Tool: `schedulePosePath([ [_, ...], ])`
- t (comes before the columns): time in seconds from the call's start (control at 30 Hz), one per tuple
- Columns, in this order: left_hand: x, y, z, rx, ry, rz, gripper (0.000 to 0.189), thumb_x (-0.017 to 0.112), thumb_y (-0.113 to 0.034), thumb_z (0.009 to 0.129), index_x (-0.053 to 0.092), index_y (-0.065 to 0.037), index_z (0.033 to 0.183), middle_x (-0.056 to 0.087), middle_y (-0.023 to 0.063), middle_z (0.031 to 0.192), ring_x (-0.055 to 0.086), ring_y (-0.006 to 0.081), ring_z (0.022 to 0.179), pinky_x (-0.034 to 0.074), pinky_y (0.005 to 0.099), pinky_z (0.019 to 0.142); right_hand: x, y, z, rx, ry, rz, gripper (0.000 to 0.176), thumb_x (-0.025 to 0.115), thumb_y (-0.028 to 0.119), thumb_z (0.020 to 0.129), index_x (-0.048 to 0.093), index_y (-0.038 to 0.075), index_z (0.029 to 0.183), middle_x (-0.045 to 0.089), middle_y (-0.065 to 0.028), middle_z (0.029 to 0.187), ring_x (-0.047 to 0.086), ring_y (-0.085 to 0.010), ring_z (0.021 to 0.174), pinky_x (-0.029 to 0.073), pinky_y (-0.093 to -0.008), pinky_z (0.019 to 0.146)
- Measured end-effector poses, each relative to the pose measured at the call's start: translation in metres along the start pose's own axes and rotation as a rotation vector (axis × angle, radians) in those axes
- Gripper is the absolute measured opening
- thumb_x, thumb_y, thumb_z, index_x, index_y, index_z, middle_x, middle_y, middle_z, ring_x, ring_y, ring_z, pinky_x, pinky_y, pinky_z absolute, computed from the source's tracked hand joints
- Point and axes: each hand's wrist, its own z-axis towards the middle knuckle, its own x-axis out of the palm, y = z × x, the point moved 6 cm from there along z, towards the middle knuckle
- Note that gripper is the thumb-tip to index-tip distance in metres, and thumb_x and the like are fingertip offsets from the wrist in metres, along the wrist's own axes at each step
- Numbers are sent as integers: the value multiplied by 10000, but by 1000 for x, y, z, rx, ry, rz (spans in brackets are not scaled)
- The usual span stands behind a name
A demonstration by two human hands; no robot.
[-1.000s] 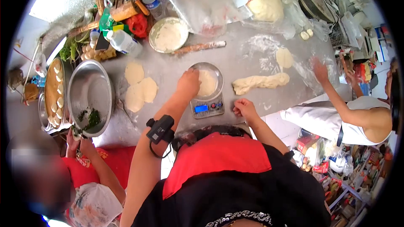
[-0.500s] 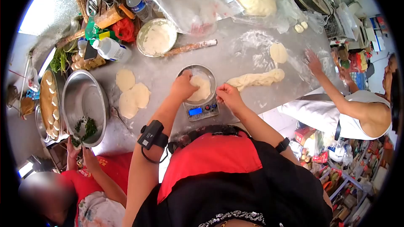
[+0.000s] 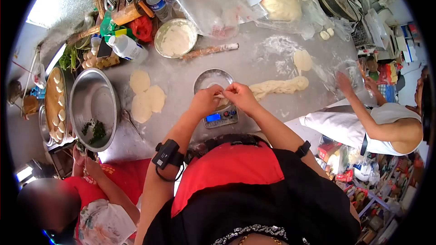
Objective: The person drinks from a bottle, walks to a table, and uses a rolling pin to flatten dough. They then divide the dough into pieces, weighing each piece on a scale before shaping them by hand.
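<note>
While held together just above the scale (image 3: 221, 117), the left hand (image 3: 205, 102) and right hand (image 3: 240, 97) pinch a small dough piece (image 3: 220, 96) between closed fingertips, left of the dough rope (image 3: 279, 86). The digits on the scale's blue display (image 3: 213, 118) are too small to read.

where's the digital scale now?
Head view, centre: the silver digital scale with blue display sits on the steel table, just beneath the left hand and right hand, which pinch a small dough piece.
</note>
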Motion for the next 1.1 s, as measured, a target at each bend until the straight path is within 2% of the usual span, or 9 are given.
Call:
schedulePosePath([
  [0.1, -5, -20, -6, -54, -4, 23, 285, 656, -178, 774, 632, -98, 1046, 671, 147, 935, 637, 349, 868, 505, 404, 734, 0, -7, -1, 73, 53, 22, 214, 695, 188, 810, 609, 23, 915, 642, -50, 758, 575, -104, 687, 473, -268, 621],
  [0.2, 4, -25, -8, 110, -45, 165, 311, 694, -230, 751, 646, -131, 1042, 672, 128, 900, 635, 346, 820, 508, 418, 711, 2, -15, -2, 46, -2, 34, 174, 683, 160, 802, 597, 36, 889, 644, -65, 751, 594, -121, 688, 482, -284, 627],
  [0.4, 15, -16, -6, 246, -11, 399, 287, 672, -234, 765, 651, -135, 1034, 654, 97, 826, 626, 341, 748, 495, 468, 684, 1, 26, -14, -348, -26, -489, 150, 623, 93, 801, 587, 66, 944, 627, -80, 740, 607, -142, 675, 493, -318, 622],
  [0.5, 15, -12, 0, 80, 111, 520, 298, 649, -219, 796, 641, -137, 1082, 661, 117, 872, 632, 348, 801, 497, 468, 713, -1, 57, -26, -337, 152, -230, 133, 587, 70, 814, 592, 65, 947, 619, -53, 737, 579, -131, 631, 464, -292, 568],
  [0.6, 0, 11, 10, -100, -165, 138, 334, 637, -238, 822, 630, -133, 1139, 668, 155, 940, 635, 355, 868, 501, 452, 762, -23, 77, -31, -34, 182, 426, 93, 548, 42, 814, 584, 51, 899, 597, -22, 746, 519, -101, 609, 398, -233, 534],
  [0.63, -12, 7, 10, -101, -295, 81, 350, 624, -267, 839, 639, -63, 1123, 648, 194, 1058, 618, 395, 943, 491, 446, 838, -31, 71, -31, 22, 154, 496, 97, 544, 42, 811, 586, 57, 898, 592, -21, 747, 503, -95, 598, 377, -226, 522],
  [0.73, -37, 17, 11, 28, -526, 86, 318, 658, -195, 820, 642, -50, 1103, 650, 182, 1063, 640, 342, 924, 504, 411, 824, -49, 47, -34, 147, 80, 624, 102, 539, 53, 810, 588, 71, 897, 582, -22, 749, 475, -86, 577, 336, -214, 496],
  [1.0, -55, 71, -37, -243, -516, -143, 314, 649, -116, 833, 616, -11, 1127, 671, 142, 1041, 655, 206, 930, 513, 313, 789, -43, -22, -70, 361, 78, 800, 52, 569, 131, 855, 570, 86, 829, 571, -25, 714, 494, -100, 568, 368, -221, 482],
  [1.1, -49, 73, -45, -237, -495, -116, 309, 643, -115, 843, 613, -10, 1133, 675, 130, 1042, 652, 195, 955, 513, 306, 778, -32, -48, -78, 477, 46, 606, 100, 586, 160, 862, 548, 103, 789, 561, -12, 693, 493, -99, 564, 370, -225, 474],
])
